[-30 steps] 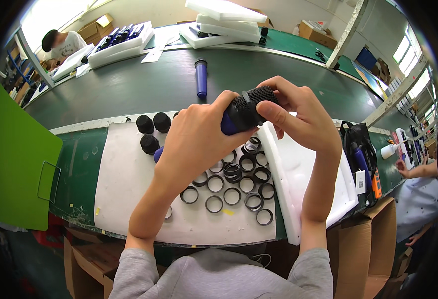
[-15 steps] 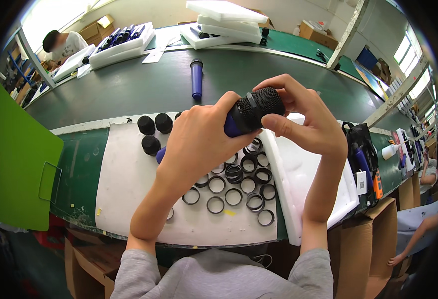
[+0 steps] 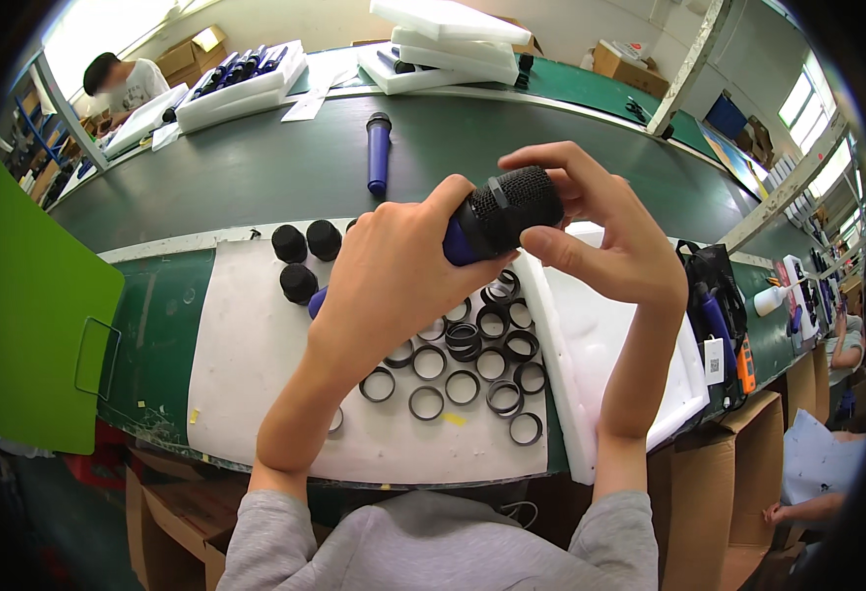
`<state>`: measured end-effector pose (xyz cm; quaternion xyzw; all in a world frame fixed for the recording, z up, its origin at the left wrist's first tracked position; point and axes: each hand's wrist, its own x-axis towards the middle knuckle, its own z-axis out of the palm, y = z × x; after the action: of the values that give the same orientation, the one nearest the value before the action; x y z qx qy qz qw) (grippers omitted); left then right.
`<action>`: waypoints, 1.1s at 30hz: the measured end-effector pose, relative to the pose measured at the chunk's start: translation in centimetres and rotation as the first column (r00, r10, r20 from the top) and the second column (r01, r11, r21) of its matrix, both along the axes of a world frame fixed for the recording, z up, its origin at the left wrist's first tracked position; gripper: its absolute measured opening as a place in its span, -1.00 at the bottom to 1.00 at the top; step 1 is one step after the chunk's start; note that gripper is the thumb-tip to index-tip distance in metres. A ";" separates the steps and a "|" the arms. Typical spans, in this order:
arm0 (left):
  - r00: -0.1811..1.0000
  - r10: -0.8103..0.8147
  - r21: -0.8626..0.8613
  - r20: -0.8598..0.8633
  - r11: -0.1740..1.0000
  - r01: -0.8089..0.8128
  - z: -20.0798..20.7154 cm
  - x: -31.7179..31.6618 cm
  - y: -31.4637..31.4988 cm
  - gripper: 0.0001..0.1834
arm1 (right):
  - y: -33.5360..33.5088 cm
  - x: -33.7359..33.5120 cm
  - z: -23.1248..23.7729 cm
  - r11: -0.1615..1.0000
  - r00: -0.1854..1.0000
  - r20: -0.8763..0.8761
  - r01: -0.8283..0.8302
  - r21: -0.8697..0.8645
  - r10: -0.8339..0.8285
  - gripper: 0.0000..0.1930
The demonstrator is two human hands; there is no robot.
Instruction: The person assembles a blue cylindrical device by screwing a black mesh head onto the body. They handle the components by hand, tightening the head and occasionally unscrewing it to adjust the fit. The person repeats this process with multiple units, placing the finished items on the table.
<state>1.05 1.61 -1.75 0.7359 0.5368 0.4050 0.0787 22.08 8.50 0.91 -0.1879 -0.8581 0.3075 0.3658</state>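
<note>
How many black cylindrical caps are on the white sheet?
3 clearly: rear-left cap, rear-right cap, front cap, left of the left hand. A black edge behind that hand may be a fourth.

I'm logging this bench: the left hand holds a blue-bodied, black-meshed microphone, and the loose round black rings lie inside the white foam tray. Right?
No: the head view shows the loose round black rings lying on a flat white sheet, not inside the white foam tray. The left hand does hold the blue-bodied, black-meshed microphone.
</note>
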 end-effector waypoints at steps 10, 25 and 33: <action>0.998 0.054 -0.125 -0.010 0.991 -0.055 0.8 0.0 -0.2 -0.54 | -0.1 -0.7 0.5 0.974 0.962 0.188 0.215 -0.067 -0.199 -0.43; 0.990 -0.077 -0.068 0.122 0.994 0.086 0.3 -0.4 -0.2 -0.56 | -0.1 0.8 0.9 0.983 0.991 0.001 -0.133 -0.129 0.134 -0.50; 0.999 0.035 -0.024 0.005 0.999 -0.035 0.5 -0.4 -0.3 -0.54 | -0.4 0.0 0.7 0.995 0.996 0.037 -0.075 -0.066 0.077 -0.51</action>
<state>0.64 1.31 -1.27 0.7243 0.5542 0.4019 0.0820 22.09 8.13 1.61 -0.1730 -0.8612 0.3452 0.3305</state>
